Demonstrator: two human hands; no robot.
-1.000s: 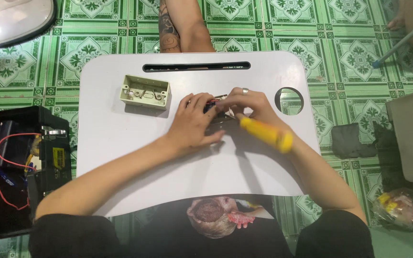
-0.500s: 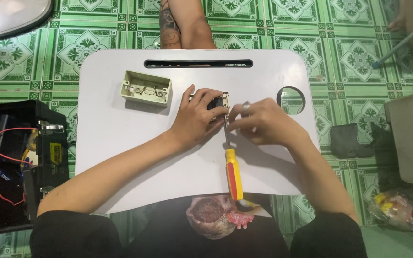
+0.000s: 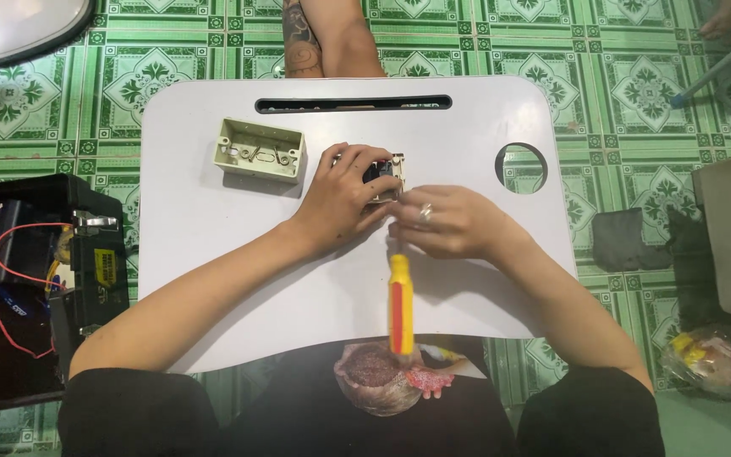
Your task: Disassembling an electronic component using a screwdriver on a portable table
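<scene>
A yellow-and-red screwdriver (image 3: 400, 298), beige box (image 3: 261, 150), white lap table (image 3: 213, 254), green patterned floor tiles (image 3: 171, 76).

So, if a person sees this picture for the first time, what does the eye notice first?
Probably the yellow-and-red screwdriver, upright under the right hand at the middle of the white lap table. Next, the left hand gripping a small switch part, with an empty beige box to its left.

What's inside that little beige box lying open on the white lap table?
The beige box lies open side up on the white table, apart from both hands. Inside show a few small metal screws or clips; its far corners are too small to make out.
</scene>
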